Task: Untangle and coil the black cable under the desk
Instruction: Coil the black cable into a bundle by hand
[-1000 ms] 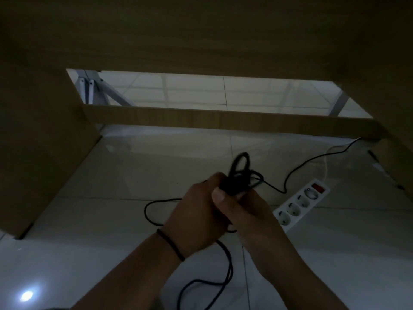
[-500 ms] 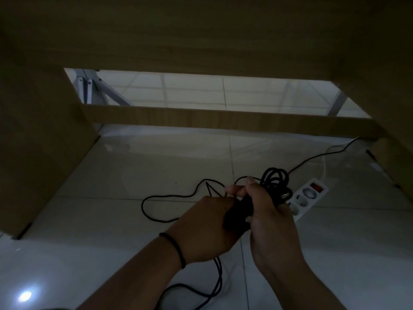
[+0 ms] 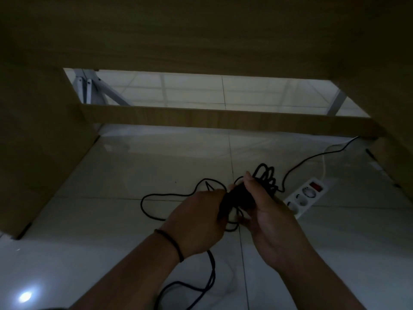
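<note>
The black cable (image 3: pixel 154 195) lies in loose loops on the tiled floor under the desk. A bunch of its loops (image 3: pixel 266 177) sticks up above my right hand (image 3: pixel 268 211), which grips the bundle with the thumb on top. My left hand (image 3: pixel 199 220) holds the lower part of the same dark bundle, close against the right hand. One strand runs back right towards the desk's rear corner. Another hangs below my left wrist and curls along the floor near the frame's bottom edge.
A white power strip (image 3: pixel 306 195) with a red switch lies on the floor just right of my hands. Wooden desk panels close in the left side (image 3: pixel 33 153), the right side and overhead; a low wooden crossbar (image 3: pixel 223 119) spans the back.
The bundle has shifted from centre to the right, and both hands now sit lower and closer to the power strip. More loops stand above my right hand.
</note>
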{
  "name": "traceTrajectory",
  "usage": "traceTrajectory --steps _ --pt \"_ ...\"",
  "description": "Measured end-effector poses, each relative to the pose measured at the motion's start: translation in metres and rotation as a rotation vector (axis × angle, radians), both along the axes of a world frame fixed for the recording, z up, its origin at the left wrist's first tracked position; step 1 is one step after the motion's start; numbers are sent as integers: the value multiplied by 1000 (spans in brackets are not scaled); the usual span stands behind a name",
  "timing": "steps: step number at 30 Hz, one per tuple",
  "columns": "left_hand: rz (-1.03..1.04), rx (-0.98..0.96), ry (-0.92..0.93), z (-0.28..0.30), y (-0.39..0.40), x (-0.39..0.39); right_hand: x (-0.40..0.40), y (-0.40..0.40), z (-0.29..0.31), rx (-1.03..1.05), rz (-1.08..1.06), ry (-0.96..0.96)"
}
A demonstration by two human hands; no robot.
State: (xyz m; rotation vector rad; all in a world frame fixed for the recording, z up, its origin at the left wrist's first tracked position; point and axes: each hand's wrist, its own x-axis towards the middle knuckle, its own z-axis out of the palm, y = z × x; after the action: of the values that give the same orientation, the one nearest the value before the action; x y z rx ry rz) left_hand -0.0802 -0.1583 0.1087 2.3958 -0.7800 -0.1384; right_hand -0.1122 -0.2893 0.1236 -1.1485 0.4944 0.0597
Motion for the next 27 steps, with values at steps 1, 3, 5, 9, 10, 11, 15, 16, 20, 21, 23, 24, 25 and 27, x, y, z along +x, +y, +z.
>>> traceTrajectory --steps 1,3,5,9,10,11,15,16,20,21,23,24,25,27 --pt "32 46 -45 -1 3 4 0 -2 2 -35 -11 15" --pt "104 162 -133 0 10 11 -1 -9 9 -240 -57 30" --pt "119 293 -206 1 16 14 -5 -13 19 -633 -46 -94" --pt "-8 456 -242 0 13 6 -10 -13 -3 -1839 240 -490" --pt "-54 460 -233 -1 9 3 -12 -9 -11 -1907 319 -497" --pt "-100 461 -217 -1 6 0 -13 -5 -20 -1920 376 -489" --pt "-136 518 -149 1 -4 -5 -9 -1 -20 -1780 546 -361" --pt "-129 498 -149 2 -4 -4 -6 -1 -15 -1630 603 -264" --pt "-98 358 -143 6 -3 0 3 0 -26 -1718 472 12" --pt "-78 310 -142 6 1 1 2 -3 -22 -1746 356 214" --pt "-53 189 -150 6 10 5 5 -4 -18 -1795 204 87" --pt "-41 130 -128 6 14 7 7 -10 -32 -1835 295 -115" --pt "-43 97 -91 5 17 9 2 -7 -28 -1839 399 -246" --pt "-73 80 -67 3 17 11 -10 -12 -14 -1822 457 -316"
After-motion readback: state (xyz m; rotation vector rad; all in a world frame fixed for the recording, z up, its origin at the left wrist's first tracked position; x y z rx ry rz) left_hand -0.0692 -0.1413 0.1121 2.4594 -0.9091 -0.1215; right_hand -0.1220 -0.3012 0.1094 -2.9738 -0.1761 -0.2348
